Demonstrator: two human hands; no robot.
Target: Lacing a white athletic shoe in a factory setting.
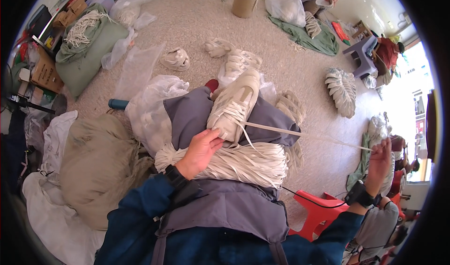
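A cream sneaker (241, 94) rests across my lap, its laced front towards me. My left hand (201, 152) grips the shoe at its near end, thumb and fingers on the edge. Far out to the right, my right hand (380, 158) pinches the end of a flat cream shoelace (300, 133). The lace runs taut from the shoe's eyelets to those fingers. Another lace end hangs loose from the shoe. Under it, a thick bundle of cream laces (243, 167) lies across my lap on a grey apron (225, 206).
More sneakers (241, 62) lie on the floor ahead, and a stacked row of shoes (341, 91) stands to the right. A red plastic stool (318, 213) is near my right arm. Stuffed sacks (93, 166) crowd the left. Other people sit along the right and far side.
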